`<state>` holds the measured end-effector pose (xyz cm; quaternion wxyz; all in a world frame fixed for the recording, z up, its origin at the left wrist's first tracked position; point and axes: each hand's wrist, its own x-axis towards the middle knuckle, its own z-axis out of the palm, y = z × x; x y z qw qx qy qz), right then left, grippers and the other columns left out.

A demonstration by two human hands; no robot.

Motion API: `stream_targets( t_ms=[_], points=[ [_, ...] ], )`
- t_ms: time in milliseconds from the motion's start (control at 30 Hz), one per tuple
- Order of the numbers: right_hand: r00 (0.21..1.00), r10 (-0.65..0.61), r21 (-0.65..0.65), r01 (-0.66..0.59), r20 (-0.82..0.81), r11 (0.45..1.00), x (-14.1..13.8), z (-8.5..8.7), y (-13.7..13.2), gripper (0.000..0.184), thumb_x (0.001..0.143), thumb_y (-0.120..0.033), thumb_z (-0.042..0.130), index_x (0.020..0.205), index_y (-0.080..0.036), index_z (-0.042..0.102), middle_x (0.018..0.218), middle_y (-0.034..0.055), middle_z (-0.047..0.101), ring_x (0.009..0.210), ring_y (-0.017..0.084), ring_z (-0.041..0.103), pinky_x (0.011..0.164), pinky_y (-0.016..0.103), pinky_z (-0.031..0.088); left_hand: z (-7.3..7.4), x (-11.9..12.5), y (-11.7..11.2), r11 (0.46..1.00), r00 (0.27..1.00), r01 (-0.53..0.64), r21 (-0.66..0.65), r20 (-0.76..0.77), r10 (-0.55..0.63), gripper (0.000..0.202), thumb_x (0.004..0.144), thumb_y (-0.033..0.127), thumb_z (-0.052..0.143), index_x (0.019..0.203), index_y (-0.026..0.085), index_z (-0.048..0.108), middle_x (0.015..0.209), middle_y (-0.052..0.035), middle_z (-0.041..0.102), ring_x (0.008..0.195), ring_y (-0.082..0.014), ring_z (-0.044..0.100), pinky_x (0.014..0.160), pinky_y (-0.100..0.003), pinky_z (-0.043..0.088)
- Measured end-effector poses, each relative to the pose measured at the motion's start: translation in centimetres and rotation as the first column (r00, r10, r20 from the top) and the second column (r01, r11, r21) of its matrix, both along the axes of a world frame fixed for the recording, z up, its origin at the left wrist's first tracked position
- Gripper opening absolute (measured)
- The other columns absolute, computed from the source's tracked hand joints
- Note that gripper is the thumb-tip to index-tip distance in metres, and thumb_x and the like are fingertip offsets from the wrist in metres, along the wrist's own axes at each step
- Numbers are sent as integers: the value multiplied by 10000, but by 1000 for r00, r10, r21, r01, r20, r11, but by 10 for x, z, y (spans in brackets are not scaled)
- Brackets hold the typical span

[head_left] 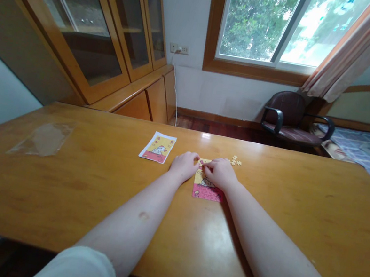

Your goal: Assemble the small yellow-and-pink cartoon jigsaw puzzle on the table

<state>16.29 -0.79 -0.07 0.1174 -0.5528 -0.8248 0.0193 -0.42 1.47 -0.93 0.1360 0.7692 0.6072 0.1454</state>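
A jigsaw puzzle (207, 193), yellow above and pink below with a white cartoon figure, lies flat on the wooden table (95, 199). At its upper left edge, my left hand (184, 165) is closed, thumb and forefinger curled close together; what they hold, if anything, is too small to make out. My right hand (221, 172) reaches over the puzzle's upper right part and hides it. Its fingers pinch at a small puzzle piece near the top left corner. Several loose puzzle pieces (234, 160), pale side up, lie just beyond my right hand.
A printed picture card (159, 148) with the same design lies left of my left hand. Farther left is a clear plastic bag (43, 138). Beyond the table stand a glass-door cabinet (125, 70), an office chair (287, 116) and a bed (365, 149).
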Motion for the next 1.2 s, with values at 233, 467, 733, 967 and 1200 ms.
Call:
stream_targets(
  t_ms=[233,467,733,967,1200],
  points=[
    [999,-23,-29,24,38,999,-1,1,1,333,927,-339,458,1021,-241,761,872,69,725,810,186,612,762,297,348,1,1,0,1000,1000,6,-3,-9,-6,239,874,351,551,1054,244,666,1045,-60,686,928,-203,644,819,-303,475],
    [998,-35,-39,37,44,999,-1,2,0,332,928,-340,455,992,-243,766,863,67,722,816,186,611,756,296,343,4,0,-1,1000,1000,2,-14,-2,-2,253,874,366,544,1060,247,668,1049,-58,683,930,-205,642,820,-302,479],
    [998,-65,-48,66,12,997,-2,3,0,325,925,-334,457,960,-247,769,882,63,737,830,187,631,758,286,365,3,1,-1,1000,1000,3,-10,0,-3,254,875,363,539,1057,243,669,1055,-63,683,937,-212,642,827,-311,479],
    [996,-85,-91,84,-7,992,-6,5,2,302,912,-293,471,928,-224,764,927,72,740,870,189,642,786,273,396,3,0,-1,1000,1000,-1,-19,-11,0,254,877,355,543,1069,243,664,1060,-64,680,942,-206,640,831,-304,474],
    [977,-127,-78,115,-171,990,-1,5,5,266,898,-281,512,1040,-219,729,984,60,727,935,189,637,847,283,422,3,0,-1,1000,1000,-1,-21,-1,0,260,872,360,546,1068,240,669,1043,-64,679,941,-208,640,828,-303,477]
  ],
)
